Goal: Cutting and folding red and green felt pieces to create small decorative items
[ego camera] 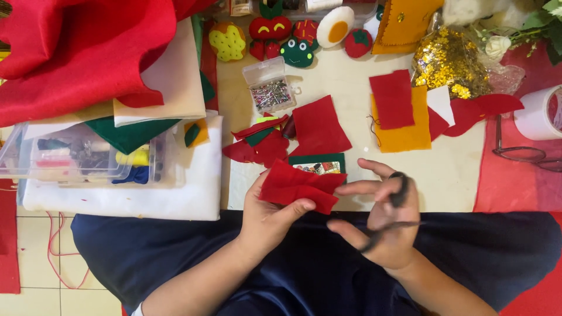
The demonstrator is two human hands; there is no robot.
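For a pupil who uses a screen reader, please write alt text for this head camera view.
The left hand holds a folded red felt piece while the right hand grips black scissors beside it. Beyond them on the cream table lie more red and orange felt pieces, a clear box of pins and small felt toys.

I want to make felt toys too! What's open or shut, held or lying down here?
Left hand: fingers shut on red felt piece.
Right hand: fingers shut on black scissors, blades look closed.
Pin box: lid open, full of pins.
Eyeglasses: folded, lying flat.
Orange felt: flat, red square on top.
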